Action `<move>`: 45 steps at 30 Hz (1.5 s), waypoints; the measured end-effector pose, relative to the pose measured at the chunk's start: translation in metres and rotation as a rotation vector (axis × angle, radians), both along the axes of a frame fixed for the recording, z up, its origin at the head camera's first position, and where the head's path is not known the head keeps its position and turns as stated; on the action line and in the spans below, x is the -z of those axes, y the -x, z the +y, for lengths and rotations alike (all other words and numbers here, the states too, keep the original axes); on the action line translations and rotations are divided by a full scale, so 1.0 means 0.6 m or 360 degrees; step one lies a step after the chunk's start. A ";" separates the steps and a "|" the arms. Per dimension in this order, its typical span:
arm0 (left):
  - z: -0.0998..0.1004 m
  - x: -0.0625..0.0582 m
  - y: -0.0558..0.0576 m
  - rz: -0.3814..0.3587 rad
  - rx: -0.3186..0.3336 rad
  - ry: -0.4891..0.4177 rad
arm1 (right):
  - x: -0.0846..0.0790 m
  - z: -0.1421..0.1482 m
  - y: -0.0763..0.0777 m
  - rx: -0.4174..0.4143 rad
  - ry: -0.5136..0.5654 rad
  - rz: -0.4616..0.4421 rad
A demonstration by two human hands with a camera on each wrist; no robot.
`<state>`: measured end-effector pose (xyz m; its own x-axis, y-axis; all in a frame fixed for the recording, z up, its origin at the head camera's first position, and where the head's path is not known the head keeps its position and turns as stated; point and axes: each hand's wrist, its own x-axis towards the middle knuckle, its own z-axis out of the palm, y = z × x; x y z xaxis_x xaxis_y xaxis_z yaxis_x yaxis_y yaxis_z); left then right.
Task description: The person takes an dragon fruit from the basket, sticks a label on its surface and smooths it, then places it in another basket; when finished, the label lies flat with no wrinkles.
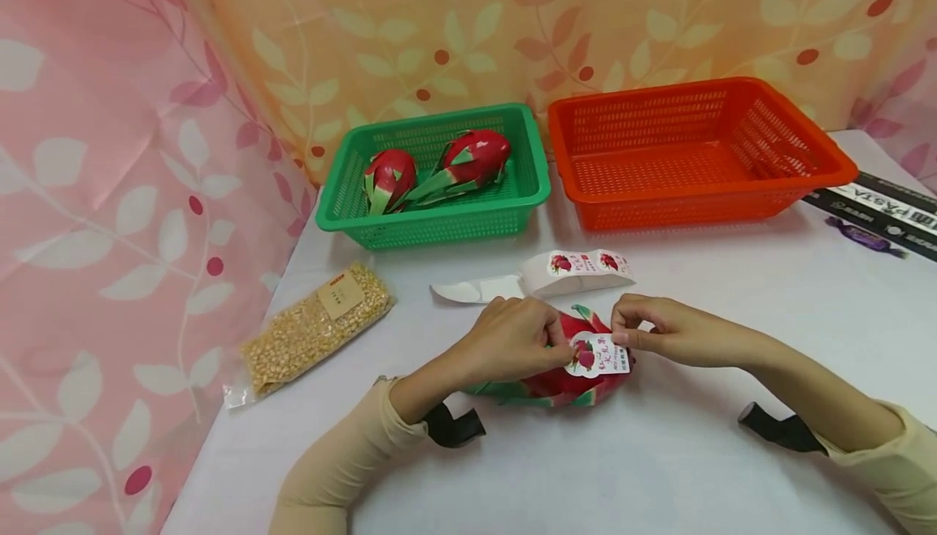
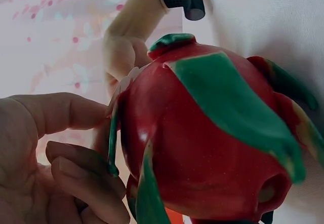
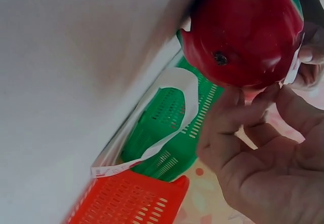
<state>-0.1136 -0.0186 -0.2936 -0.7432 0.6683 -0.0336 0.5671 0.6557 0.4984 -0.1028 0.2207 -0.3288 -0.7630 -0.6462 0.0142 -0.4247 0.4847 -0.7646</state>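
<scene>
A red dragon fruit [image 1: 540, 387] with green-tipped scales lies on the white table between both hands. On its upper side is a white die-cut label [image 1: 606, 358] printed with dragon fruits and red characters. My left hand [image 1: 512, 341] holds the label's left end between thumb and bent index finger. At the opposite end, my right hand [image 1: 677, 332] pinches the label's right edge. The right wrist view shows the thumb and fingertips meeting at the label's corner [image 3: 292, 72], against the fruit. Just behind the fruit, a curling strip of labels [image 1: 578, 271] rests on the table.
A green basket [image 1: 446, 230] with two dragon fruits [image 1: 472, 159] stands at the back, beside a red basket [image 1: 681, 208]. To the left lies a bag of pale yellow kernels [image 1: 318, 332]. A black pasta package [image 1: 889, 210] and a purple-wrapped candy [image 1: 866, 237] lie far right.
</scene>
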 end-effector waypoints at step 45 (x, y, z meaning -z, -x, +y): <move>0.000 0.086 -0.043 0.1351 0.0102 -0.0205 | 0.021 -0.047 -0.040 0.0268 0.0119 0.1635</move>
<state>-0.0877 -0.0185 -0.3452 -0.4434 0.6702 0.5952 0.8154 0.5773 -0.0427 -0.0786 0.1926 -0.3414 -0.4411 -0.5034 0.7430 -0.8191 0.5642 -0.1041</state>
